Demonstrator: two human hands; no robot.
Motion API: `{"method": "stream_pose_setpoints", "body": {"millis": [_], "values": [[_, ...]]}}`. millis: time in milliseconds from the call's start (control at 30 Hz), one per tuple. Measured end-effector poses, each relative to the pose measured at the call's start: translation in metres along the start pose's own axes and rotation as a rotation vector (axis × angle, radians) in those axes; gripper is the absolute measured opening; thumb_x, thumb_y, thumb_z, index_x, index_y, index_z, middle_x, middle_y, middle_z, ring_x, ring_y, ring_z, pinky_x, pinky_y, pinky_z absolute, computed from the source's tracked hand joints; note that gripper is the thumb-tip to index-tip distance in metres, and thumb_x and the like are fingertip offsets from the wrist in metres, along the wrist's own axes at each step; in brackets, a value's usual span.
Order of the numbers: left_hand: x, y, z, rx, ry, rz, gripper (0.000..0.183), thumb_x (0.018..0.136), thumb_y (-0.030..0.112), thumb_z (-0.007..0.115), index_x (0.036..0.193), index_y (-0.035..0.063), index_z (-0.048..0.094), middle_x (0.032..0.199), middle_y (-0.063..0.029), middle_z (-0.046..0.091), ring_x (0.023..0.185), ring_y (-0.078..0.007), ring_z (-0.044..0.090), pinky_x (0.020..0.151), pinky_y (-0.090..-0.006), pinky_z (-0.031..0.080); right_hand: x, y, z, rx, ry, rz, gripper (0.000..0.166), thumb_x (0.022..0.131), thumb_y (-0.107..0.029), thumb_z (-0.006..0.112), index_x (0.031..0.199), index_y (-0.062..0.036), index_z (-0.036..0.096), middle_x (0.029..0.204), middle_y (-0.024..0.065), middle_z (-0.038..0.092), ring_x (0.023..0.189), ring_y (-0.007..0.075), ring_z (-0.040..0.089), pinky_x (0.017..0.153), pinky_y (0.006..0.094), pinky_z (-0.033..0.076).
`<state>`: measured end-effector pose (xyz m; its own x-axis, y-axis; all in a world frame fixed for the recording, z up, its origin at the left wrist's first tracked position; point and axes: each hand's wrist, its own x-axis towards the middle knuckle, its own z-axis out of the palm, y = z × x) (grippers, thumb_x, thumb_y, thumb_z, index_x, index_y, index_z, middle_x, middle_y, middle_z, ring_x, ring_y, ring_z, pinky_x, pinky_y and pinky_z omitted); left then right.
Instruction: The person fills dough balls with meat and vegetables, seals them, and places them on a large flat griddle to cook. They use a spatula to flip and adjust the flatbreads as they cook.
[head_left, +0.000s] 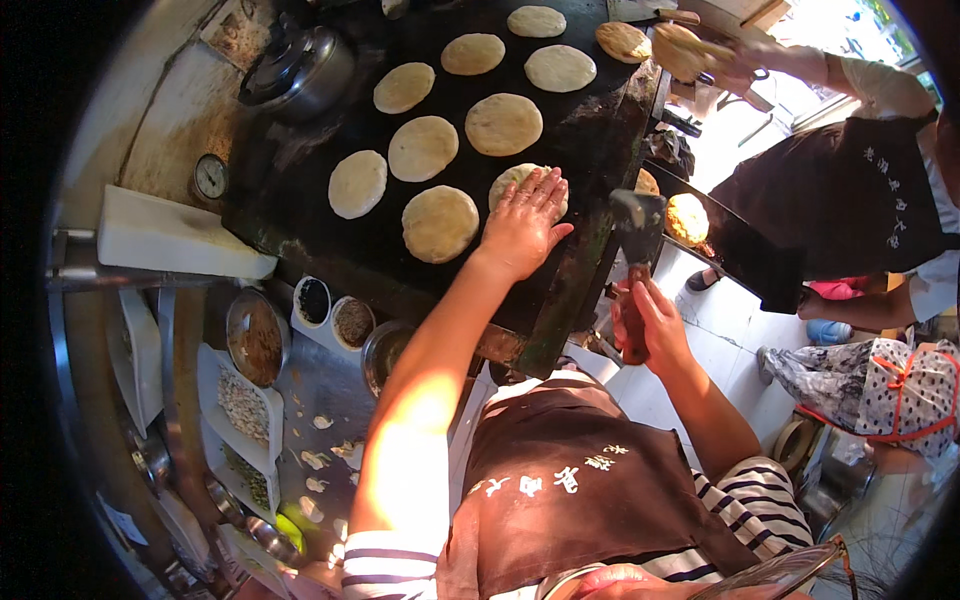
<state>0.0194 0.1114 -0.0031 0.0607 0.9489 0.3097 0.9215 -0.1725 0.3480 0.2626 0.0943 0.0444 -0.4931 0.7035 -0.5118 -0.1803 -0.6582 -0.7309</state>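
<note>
My left hand (526, 221) lies palm down with fingers extended on a pale round flatbread (517, 178) near the griddle's right edge. Part of that bread is hidden under the hand. My right hand (652, 319) grips the wooden handle of a broad metal scraper (637, 217), its blade raised beside the griddle's edge. Other rounds rest on the black griddle (300, 176), including a lightly browned flatbread (440, 224) left of my left hand and a paler flatbread (358, 184) farther left.
A metal kettle (300, 67) stands at the griddle's back left. Left of me are two seasoning cups (352, 322), a metal bowl (257, 337) and white trays of chopped ingredients (241, 401). At right, a co-worker (832, 195) holds a flatbread and a dark drawer (750, 251) containing browned bread.
</note>
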Motion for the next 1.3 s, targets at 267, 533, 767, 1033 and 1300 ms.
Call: {"method": "stream_pose_setpoints", "body": {"millis": [267,533,767,1033,1300], "values": [[-0.008,-0.027,-0.011,-0.333,0.221,-0.329,0.029,0.093,0.008,0.047,0.119,0.0022,0.059,0.123,-0.0135,0.058,0.114,-0.0288,0.055,0.094,-0.0349,0.045,0.041,-0.006,0.008,-0.345,-0.341,0.347,0.034,0.095,-0.034,0.052,0.081,-0.0027,0.052,0.061,0.0072,0.055,0.044,0.0146,0.052,0.037,0.0283,0.038],[-0.005,-0.026,-0.031,-0.903,0.604,-0.614,0.027,0.090,-0.002,0.047,0.113,0.0008,0.061,0.116,-0.0084,0.063,0.108,-0.0176,0.058,0.095,-0.0291,0.043,0.083,-0.004,0.035,-1.430,0.160,-0.865,0.033,0.083,-0.013,0.063,0.115,-0.0076,0.054,0.086,0.0155,0.061,0.072,0.0355,0.062,0.059,0.0426,0.049],[-0.033,-0.022,-0.026,-0.242,0.535,-0.416,0.031,0.090,0.003,0.049,0.120,0.0052,0.057,0.124,-0.0109,0.058,0.113,-0.0258,0.055,0.097,-0.0359,0.041,0.061,-0.010,0.021,-1.197,0.224,-0.876,0.054,0.083,-0.005,0.061,0.134,-0.0124,0.045,0.101,0.0128,0.060,0.087,0.0333,0.062,0.070,0.0383,0.051],[-0.001,-0.018,-0.007,0.089,-0.067,-0.159,0.058,0.096,0.043,0.037,0.141,0.0062,0.035,0.150,-0.0094,0.027,0.139,-0.0277,0.024,0.113,-0.0474,0.014,0.047,-0.004,-0.004,-0.945,0.174,-0.836,0.049,0.083,0.002,0.058,0.131,-0.0005,0.047,0.107,0.0199,0.061,0.097,0.0298,0.061,0.083,0.0320,0.047],[-0.003,-0.006,-0.012,0.110,0.090,-0.264,0.057,0.095,0.037,0.043,0.139,0.0014,0.035,0.148,-0.0163,0.028,0.137,-0.0319,0.026,0.110,-0.0499,0.021,0.053,-0.011,0.011,-1.145,0.131,-0.838,0.052,0.083,-0.001,0.059,0.133,-0.0059,0.046,0.098,0.0146,0.057,0.083,0.0325,0.060,0.075,0.0373,0.049]]}}
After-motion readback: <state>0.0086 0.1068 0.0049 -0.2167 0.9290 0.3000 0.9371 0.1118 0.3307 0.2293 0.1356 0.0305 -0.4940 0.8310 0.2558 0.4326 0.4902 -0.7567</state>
